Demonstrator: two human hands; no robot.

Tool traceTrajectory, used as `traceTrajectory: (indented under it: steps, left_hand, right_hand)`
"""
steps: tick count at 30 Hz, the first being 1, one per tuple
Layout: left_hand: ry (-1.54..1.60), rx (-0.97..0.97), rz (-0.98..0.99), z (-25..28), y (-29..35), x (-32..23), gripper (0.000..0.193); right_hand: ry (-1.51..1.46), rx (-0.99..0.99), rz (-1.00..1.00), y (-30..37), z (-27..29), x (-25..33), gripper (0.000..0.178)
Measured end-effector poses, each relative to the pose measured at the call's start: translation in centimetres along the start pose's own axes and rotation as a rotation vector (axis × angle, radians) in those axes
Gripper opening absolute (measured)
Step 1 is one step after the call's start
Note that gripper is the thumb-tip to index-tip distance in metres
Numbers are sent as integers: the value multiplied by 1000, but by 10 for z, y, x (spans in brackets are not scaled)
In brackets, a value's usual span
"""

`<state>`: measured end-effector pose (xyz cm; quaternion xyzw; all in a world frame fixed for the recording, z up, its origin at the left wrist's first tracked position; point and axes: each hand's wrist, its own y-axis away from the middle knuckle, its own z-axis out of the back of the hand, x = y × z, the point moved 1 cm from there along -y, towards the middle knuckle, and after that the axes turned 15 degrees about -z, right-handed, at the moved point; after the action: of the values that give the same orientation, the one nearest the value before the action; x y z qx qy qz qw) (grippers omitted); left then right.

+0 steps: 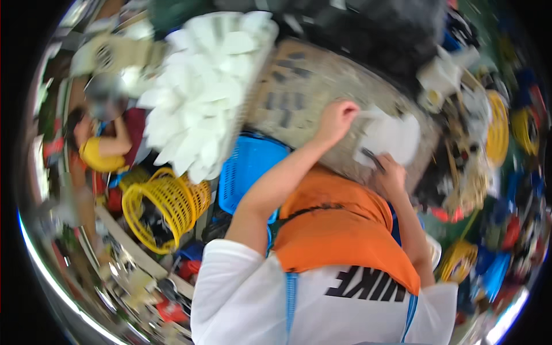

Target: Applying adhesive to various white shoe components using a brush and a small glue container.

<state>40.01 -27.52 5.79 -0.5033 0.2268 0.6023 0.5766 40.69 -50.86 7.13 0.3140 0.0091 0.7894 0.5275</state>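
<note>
White cloth of the wearer's T-shirt fills the view nearest the camera, at 6 o'clock; above it, just below the middle, sits an orange apron with blue straps; a worn, greyish-brown work board spreads from 12 round to 3 o'clock.

Out towards half past one, the left hand hangs over the board, its fingertips pinched together on a thin white strip, blurred, that reaches towards a flat white piece; this piece lies on the board at about half past two, roughly round along its far edge; at 3 o'clock the right hand is clamped around a slim dark tool, whose end points towards 10 o'clock, over the white piece's near edge; blur hides what kind of tool it is.

Small dark pieces lie on the board at 12 o'clock; a big heap of white pieces rises at 11; a blue basket stands close to the centre at 9, with a yellow basket, tilted, farther out between 8 and 9; beyond, at 9, another person in a yellow top is partly seen.
</note>
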Motion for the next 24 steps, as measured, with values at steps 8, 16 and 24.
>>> traceTrajectory:
  steps: [8,16,24]
  left_hand:
    - [-127,-1029,-59,288,-41,9,11]
    - [-1090,-706,121,345,-62,132,13]
    - [-808,-566,880,349,-34,194,30]
  right_hand:
    - [54,-52,-54,-11,-11,3,15]
    - [72,-94,-72,-7,-10,21,12]
    - [91,-64,-106,-12,-4,22,13]
